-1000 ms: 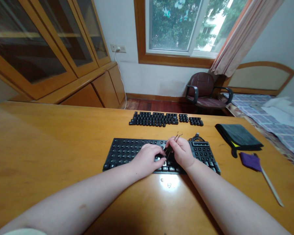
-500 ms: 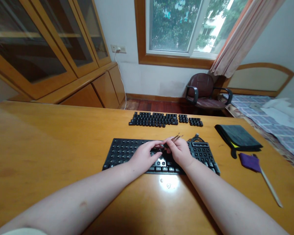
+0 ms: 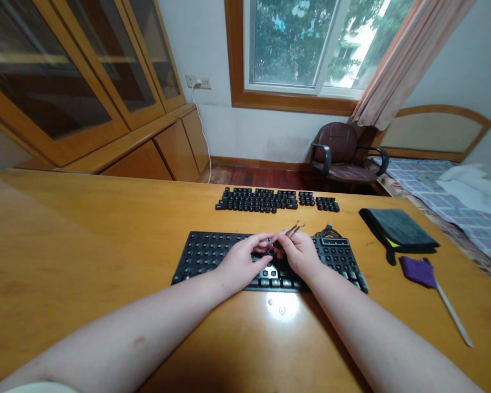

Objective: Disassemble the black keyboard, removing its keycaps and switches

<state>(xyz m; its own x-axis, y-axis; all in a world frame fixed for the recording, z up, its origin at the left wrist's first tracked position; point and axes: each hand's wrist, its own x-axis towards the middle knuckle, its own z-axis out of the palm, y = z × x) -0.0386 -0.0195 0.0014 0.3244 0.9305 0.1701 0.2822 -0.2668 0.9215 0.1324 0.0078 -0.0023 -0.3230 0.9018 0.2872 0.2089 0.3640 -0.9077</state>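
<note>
Fingers of our right hand (image 3: 303,255) clench a wire puller (image 3: 293,230) over the mid-frame keyboard (image 3: 204,256); left hand (image 3: 239,265) touches it, grasp unclear.

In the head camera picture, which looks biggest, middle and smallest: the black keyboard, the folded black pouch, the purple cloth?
Largest: black keyboard with bare switches.
Middle: folded black pouch.
Smallest: purple cloth.
The cloth lies nearer the camera than the pouch, yet looks smaller, so the order holds.
</note>
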